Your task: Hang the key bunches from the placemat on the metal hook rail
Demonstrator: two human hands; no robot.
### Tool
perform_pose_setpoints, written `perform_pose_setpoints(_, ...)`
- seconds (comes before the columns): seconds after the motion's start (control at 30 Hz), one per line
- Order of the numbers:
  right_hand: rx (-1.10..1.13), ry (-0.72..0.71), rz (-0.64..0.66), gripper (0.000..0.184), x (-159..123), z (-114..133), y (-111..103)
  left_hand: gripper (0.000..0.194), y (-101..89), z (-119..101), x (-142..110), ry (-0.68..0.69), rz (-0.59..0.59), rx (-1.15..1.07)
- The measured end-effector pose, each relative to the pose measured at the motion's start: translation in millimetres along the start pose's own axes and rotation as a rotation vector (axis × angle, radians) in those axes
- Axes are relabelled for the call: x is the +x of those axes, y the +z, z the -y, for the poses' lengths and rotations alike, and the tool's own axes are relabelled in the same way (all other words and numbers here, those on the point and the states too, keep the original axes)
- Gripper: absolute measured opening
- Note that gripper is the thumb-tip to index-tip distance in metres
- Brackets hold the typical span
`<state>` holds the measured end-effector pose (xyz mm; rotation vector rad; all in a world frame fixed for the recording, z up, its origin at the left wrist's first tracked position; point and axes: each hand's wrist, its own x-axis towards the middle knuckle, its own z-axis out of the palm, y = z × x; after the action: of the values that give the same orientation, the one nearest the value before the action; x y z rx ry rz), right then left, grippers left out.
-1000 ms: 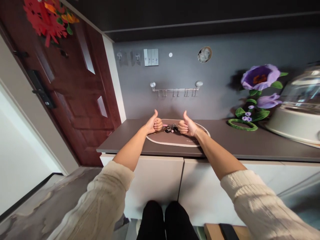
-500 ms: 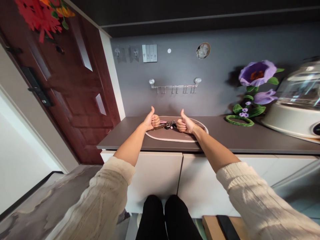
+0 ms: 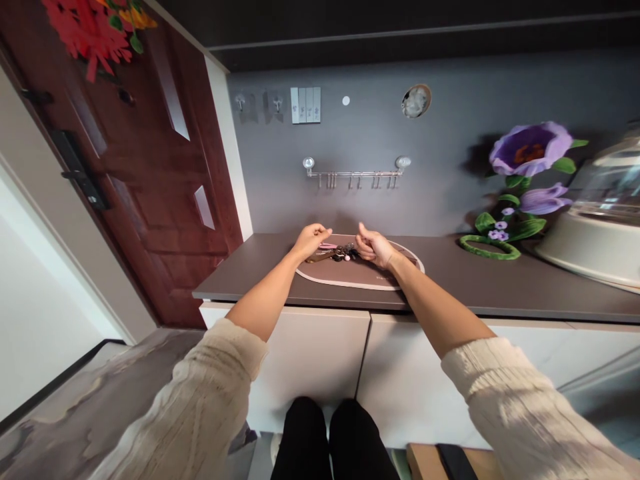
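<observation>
At centre frame, both forearms are extended inward over the oval mat, the left hand with fingers loosely bent and thumb toward the fingertips, the right hand with fingers curled and thumb raised; whether anything is grasped cannot be told. The bunch of keys is seen on the mat between the hands; lettering at its lower right is too small to be read.

Dark red door at left, grey wall, white cabinets.
</observation>
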<state>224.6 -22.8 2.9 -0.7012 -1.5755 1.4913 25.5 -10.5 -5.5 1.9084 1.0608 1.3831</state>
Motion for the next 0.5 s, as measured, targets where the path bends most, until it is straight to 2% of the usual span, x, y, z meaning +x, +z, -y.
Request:
perform_pose_setpoints(0.13,-0.046,-0.073,-0.087,0.031,1,-2,4,0.016,3.7,3,-1,0.150,0.061,0.424)
perform_pose_setpoints(0.23,-0.073,-0.072,-0.134,0.027,1,-5,4,0.020,5.2,8,1,0.265,0.161,0.643)
perform_pose_setpoints(0.33,-0.123,-0.035,-0.184,0.023,3,-9,4,0.026,6.1,13,3,0.300,0.237,0.763)
perform_pose_setpoints(0.5,-0.216,0.029,-0.217,0.018,5,-16,4,0.030,6.8,12,3,0.281,0.322,0.844)
